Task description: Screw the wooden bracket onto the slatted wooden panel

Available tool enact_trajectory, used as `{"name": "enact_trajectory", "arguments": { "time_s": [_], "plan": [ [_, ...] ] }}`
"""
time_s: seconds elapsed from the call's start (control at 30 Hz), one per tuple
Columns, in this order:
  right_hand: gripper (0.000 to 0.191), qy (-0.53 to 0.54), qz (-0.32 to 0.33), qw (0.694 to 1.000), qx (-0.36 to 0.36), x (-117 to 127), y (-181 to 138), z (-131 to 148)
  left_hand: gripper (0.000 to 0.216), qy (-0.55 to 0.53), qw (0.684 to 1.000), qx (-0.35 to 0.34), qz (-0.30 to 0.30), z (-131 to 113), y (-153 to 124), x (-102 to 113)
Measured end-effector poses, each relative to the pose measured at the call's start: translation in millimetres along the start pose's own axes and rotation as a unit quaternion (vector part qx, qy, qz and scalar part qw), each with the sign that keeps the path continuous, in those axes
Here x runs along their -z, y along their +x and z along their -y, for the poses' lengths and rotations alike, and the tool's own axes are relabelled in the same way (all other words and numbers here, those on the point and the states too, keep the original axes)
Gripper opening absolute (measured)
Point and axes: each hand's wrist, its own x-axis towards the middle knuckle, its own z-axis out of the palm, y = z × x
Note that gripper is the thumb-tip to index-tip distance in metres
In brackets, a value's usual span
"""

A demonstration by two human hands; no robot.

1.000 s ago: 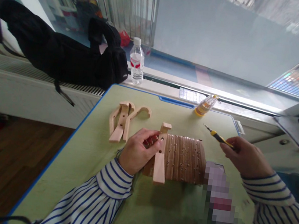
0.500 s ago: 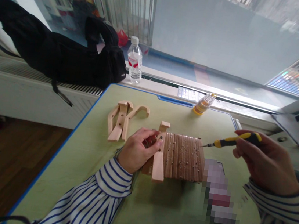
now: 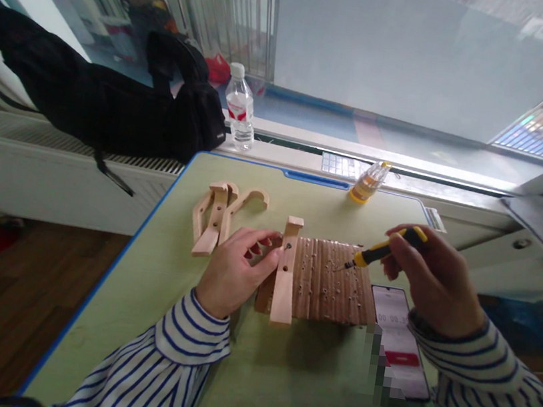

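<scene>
One wooden hook [image 3: 284,293] is laid across the left part of the brown ridged board [image 3: 335,290]; a screw [image 3: 288,246] is seated partway, seemingly, in its upper hole, the lower being unfilled. Three loose hooks [image 3: 209,238] are left beyond the board's left side. The hook is touched by the left hand [image 3: 235,267]; whether it is pinched cannot be told. The screwdriver [image 3: 380,251], pinched by the right hand [image 3: 435,277], has been brought from the board's right edge to over it.
</scene>
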Motion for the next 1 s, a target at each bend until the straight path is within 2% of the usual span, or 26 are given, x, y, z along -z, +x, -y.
{"name": "enact_trajectory", "arguments": {
  "time_s": [0.2, 0.43, 0.7, 1.0],
  "plan": [
    [0.018, 0.029, -0.008, 1.000, -0.008, 2.4, 0.3, 1.7, 0.031, 0.029, 0.998, 0.034, -0.033, -5.3, -4.6, 18.1],
    [0.024, 0.052, 0.012, 0.998, -0.024, 9.6, -11.9, 7.7, 0.032, 0.027, 0.999, 0.014, -0.036, -30.2, -9.0, 4.7],
    [0.026, 0.076, 0.012, 0.997, -0.025, 27.0, -29.8, -1.6, 0.036, 0.065, 0.997, -0.009, 0.045, -34.1, -3.1, -6.6],
    [0.025, 0.111, 0.007, 0.993, -0.034, 32.0, -31.2, -15.3, 0.039, 0.042, 0.994, 0.031, 0.092, -30.2, 4.2, -8.4]
  ]
}}
